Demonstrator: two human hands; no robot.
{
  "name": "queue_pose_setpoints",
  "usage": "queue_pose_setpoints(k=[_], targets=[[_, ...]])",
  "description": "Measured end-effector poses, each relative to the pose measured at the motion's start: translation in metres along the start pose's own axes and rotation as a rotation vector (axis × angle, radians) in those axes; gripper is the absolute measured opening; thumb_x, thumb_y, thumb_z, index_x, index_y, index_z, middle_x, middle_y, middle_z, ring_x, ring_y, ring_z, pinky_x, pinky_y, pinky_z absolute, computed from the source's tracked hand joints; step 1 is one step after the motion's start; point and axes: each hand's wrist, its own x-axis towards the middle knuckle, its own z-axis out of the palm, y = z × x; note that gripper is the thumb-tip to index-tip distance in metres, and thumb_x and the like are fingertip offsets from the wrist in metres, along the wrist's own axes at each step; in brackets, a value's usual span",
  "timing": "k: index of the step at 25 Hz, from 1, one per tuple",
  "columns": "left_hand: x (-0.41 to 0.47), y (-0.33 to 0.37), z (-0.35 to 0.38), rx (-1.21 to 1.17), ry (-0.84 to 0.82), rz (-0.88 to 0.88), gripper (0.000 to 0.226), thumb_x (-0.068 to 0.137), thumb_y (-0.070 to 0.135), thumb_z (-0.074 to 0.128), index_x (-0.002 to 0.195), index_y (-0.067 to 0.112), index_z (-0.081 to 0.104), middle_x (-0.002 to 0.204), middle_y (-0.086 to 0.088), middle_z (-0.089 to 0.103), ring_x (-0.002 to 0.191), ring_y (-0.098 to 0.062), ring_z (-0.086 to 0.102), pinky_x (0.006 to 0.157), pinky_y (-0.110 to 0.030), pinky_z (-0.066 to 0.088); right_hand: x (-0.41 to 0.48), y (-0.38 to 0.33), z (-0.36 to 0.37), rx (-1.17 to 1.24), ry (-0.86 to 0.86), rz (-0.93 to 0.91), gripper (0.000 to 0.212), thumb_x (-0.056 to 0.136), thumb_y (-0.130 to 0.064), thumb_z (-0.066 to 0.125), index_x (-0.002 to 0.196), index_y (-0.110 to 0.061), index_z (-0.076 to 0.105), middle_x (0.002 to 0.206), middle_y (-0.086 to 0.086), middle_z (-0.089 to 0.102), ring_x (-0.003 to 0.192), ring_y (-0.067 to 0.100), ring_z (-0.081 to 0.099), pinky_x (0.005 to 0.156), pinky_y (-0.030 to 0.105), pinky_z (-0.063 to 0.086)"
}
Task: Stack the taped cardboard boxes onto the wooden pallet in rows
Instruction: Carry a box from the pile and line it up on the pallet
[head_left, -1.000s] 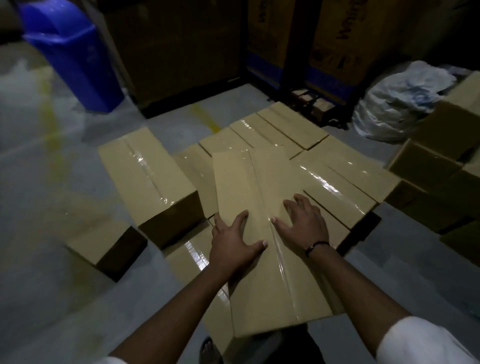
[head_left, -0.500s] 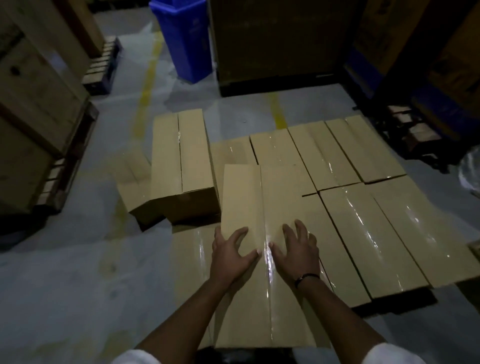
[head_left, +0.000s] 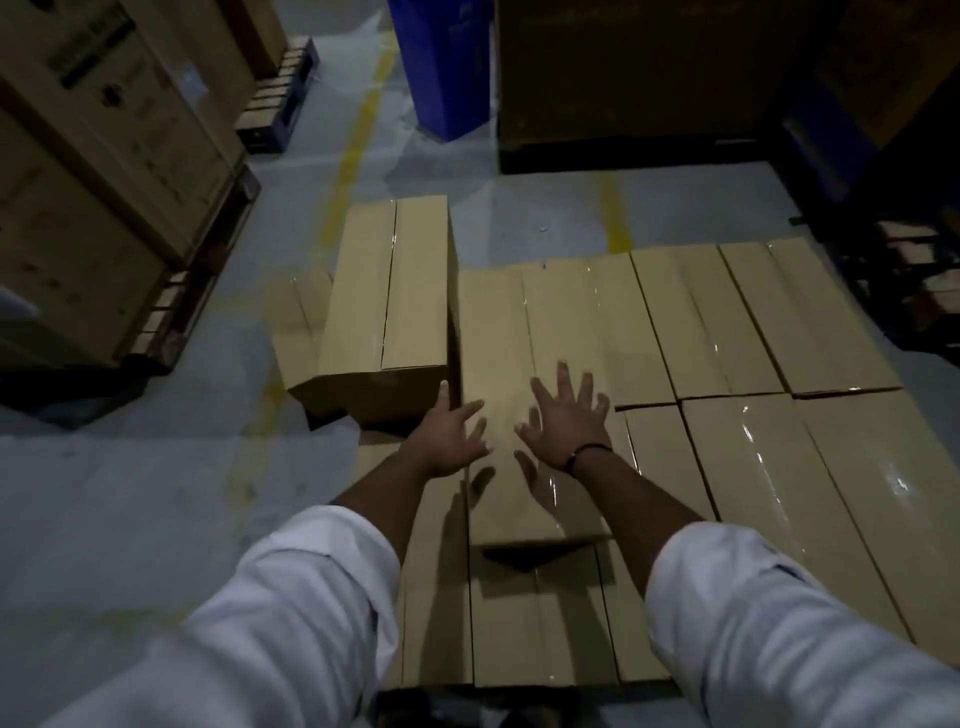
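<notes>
Warehouse floor (head_left: 130, 519): grey concrete with yellow lines, dimly lit.
Large cartons (head_left: 93, 182): far left, on their own pallets.
Blue bin (head_left: 447, 67): far, centre.
Lower layer (head_left: 779, 493): taped cardboard boxes laid flat in close rows from near to far right. The wooden pallet beneath is hidden.
Left upper box (head_left: 389, 291): on the second tier, far left, overhanging the row.
Centre upper box (head_left: 519, 338): the one you are placing. It lies lengthwise on the lower layer, just beside the left upper box.
Your left hand (head_left: 447, 436) and right hand (head_left: 569, 421): over its near half, palms down. Fingers (head_left: 562, 376) straight and spread, gripping nothing; shadows beneath suggest they hover, though contact cannot be ruled out.
Tape strip (head_left: 545, 488): glossy, running along the top seam.

Handling: probably stiff and long, weight not evident. The tape looks slick, so take hold at the bare cardboard edges or under the short ends. Slide it flush with flat palms rather than pinching the lid.
</notes>
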Motion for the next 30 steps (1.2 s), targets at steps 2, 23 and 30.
queue_pose_setpoints(k=[2, 23, 30], targets=[[-0.010, -0.017, 0.013, 0.089, -0.038, 0.007, 0.081, 0.092, 0.049, 0.069, 0.159, 0.033, 0.029, 0.169, -0.005, -0.019, 0.152, -0.034, 0.024, 0.117, -0.046, 0.038, -0.013, -0.006, 0.020, 0.012, -0.096, -0.066, 0.082, 0.094, -0.062, 0.048, 0.159, -0.033, 0.009, 0.167, 0.007, -0.014, 0.150, 0.044, -0.012, 0.118, 0.064, 0.004], [0.129, -0.028, -0.014, 0.403, 0.001, -0.056, 0.085, 0.102, 0.021, 0.053, 0.162, 0.013, -0.006, 0.169, -0.016, -0.010, 0.156, -0.035, -0.005, 0.125, -0.044, 0.004, -0.029, 0.040, 0.123, -0.263, -0.182, -0.285, 0.097, 0.063, -0.036, 0.091, 0.146, -0.028, 0.042, 0.155, 0.013, 0.042, 0.138, 0.051, 0.038, 0.095, 0.076, 0.038], [0.134, -0.052, -0.006, 0.511, 0.069, 0.007, 0.111, 0.086, 0.020, 0.076, 0.162, 0.015, -0.004, 0.170, -0.009, -0.008, 0.157, -0.028, 0.001, 0.124, -0.040, 0.017, 0.088, 0.022, 0.069, -0.303, -0.103, -0.352, 0.086, 0.097, -0.033, 0.060, 0.157, -0.029, -0.002, 0.167, 0.008, -0.008, 0.151, 0.043, -0.009, 0.115, 0.072, 0.007]])
